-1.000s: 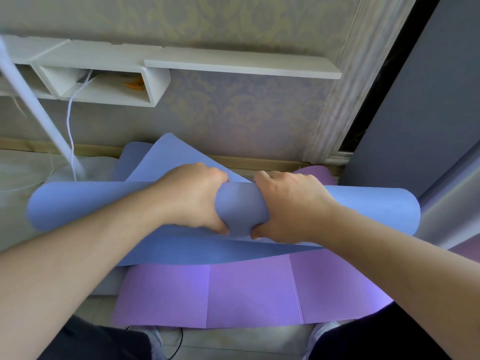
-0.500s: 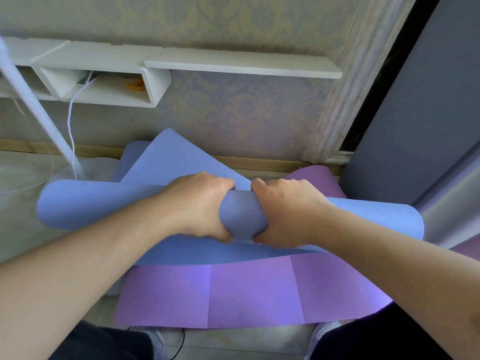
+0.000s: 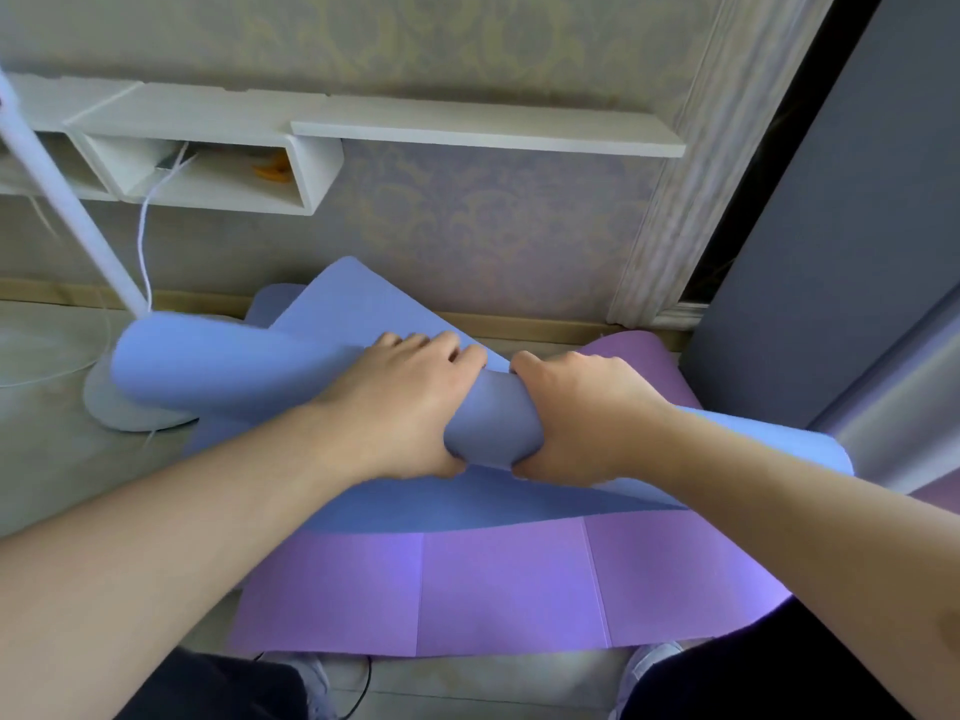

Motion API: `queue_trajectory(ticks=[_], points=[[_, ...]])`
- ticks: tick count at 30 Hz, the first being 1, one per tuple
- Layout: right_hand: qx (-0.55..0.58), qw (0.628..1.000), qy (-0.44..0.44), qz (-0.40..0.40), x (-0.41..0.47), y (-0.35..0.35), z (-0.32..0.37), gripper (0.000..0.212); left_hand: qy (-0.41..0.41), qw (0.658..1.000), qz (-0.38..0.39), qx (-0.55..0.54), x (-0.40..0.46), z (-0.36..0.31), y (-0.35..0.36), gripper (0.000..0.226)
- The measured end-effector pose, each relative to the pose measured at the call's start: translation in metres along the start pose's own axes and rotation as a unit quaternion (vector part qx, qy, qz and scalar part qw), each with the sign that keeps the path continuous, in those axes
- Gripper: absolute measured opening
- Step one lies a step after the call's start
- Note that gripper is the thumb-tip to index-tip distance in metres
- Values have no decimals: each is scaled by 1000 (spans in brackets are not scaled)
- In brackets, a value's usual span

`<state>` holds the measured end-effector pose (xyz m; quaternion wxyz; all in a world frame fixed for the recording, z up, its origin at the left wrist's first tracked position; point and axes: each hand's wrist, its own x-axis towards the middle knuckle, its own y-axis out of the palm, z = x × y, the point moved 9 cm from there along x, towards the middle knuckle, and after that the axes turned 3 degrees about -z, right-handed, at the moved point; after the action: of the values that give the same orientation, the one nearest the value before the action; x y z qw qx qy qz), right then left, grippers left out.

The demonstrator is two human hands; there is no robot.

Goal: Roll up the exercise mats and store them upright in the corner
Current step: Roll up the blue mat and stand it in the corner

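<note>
A blue exercise mat (image 3: 493, 423) is rolled into a long tube across the middle of the view, its left end tilted up and away. A loose flap of it rises toward the wall. My left hand (image 3: 400, 402) grips the roll just left of centre. My right hand (image 3: 582, 413) grips it just right of centre, the two hands almost touching. Under the roll lies a purple mat (image 3: 509, 589), flat on the floor with fold creases, its far right end curling up by the wall.
A white floor-lamp pole (image 3: 67, 210) and round base (image 3: 130, 407) stand at the left, close to the roll's left end, with a white cable. White wall shelves (image 3: 467, 129) hang above. A grey door panel (image 3: 831, 252) stands at the right.
The roll has moved away toward the wall and tilted, its left end swinging up and right near the lamp base. Both hands keep their grip and have shifted forward with it.
</note>
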<state>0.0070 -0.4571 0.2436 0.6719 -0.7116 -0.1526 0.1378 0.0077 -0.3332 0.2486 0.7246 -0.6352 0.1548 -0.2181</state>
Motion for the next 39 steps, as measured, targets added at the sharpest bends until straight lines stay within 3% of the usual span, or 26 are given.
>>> queue_trajectory(ticks=[3,9,13,17,24,28,32,39], points=[[25,1000,8,10,0,0,-2,61,1,999,-14,32,6,-2,3,74],[-22,999,-22,16,-3,3,7,85,-59,989,64,-121,3,16,8,63],[-23,1000,-20,3,-1,2,4,61,-33,994,37,-98,3,11,5,64],[7,1000,-10,10,1,-2,-1,60,-13,1000,7,-15,6,9,5,81],[-23,999,-27,23,-4,3,12,80,-99,971,101,-192,-4,27,8,63],[-13,999,-24,29,-3,4,11,61,-53,989,75,-112,-5,15,5,63],[15,999,-10,48,-1,1,4,66,-12,999,34,23,2,4,6,73],[-20,998,-22,49,-5,7,10,82,-69,984,110,-126,-2,17,9,59]])
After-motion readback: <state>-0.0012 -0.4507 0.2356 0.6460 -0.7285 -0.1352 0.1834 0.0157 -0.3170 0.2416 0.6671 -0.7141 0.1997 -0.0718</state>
